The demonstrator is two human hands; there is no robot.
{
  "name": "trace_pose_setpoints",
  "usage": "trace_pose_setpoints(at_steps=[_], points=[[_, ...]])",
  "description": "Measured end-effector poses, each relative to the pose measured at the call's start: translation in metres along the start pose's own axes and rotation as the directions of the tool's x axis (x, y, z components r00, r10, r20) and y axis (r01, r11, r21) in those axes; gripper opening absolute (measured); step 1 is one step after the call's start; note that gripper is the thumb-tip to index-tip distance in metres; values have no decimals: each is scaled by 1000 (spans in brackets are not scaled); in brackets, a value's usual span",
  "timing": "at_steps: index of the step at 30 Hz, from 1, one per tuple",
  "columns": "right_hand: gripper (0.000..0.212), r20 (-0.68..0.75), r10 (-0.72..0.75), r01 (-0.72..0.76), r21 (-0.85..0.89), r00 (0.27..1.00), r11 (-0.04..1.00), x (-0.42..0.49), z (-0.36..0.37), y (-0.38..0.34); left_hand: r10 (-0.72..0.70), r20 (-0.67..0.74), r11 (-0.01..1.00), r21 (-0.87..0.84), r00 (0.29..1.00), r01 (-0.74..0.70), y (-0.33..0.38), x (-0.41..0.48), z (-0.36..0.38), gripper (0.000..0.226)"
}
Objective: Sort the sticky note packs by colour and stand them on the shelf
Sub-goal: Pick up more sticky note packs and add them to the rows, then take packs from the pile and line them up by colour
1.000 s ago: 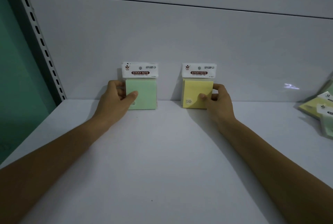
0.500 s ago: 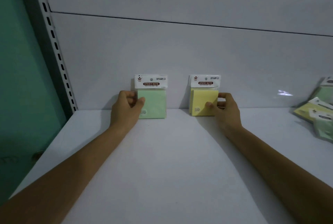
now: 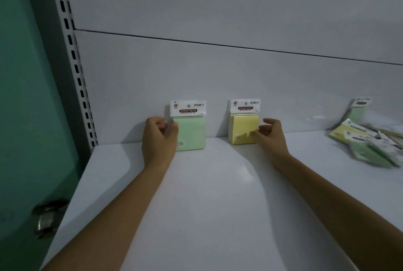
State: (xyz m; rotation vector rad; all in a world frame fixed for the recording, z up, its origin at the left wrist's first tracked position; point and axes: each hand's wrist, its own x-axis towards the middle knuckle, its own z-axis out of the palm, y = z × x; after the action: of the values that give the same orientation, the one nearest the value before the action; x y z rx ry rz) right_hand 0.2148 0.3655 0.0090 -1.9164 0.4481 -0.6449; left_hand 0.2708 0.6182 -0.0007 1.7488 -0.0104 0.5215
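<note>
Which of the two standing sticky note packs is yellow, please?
The yellow pack beside the right hand; the green pack stands by the left hand.

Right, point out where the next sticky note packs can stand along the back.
Free along the back: between green pack and yellow pack; from yellow pack to the loose pile; between slotted upright and green pack. The shelf front is bare. Crowded: far right, at the pile.

Two hands (image 3: 158, 139) (image 3: 271, 139), one green pack (image 3: 193, 133), one yellow pack (image 3: 243, 125) centrally; the right heap (image 3: 368, 148) uncountable.
</note>
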Motion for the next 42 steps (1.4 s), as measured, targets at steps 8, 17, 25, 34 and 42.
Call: trace_pose_setpoints(at_steps=[8,17,25,34,42], points=[[59,61,15,-6,-151,998,989,-65,-34,-1,-15,-102,1000,4,995,15,7,-1,-5,30],[51,205,-63,126,-311,977,942,-147,-147,13,19,-315,974,222,949,54,64,-74,14,45],[52,124,-86,126,-365,989,923,-204,-304,40,-88,-98,995,34,991,92,162,-239,117,52],[66,-6,-98,87,-412,995,907,-220,-435,81,165,392,977,59,905,-203,227,-385,212,42],[59,-15,-79,62,-479,997,876,-171,-490,129,276,661,877,124,698,-465,236,-405,310,39]])
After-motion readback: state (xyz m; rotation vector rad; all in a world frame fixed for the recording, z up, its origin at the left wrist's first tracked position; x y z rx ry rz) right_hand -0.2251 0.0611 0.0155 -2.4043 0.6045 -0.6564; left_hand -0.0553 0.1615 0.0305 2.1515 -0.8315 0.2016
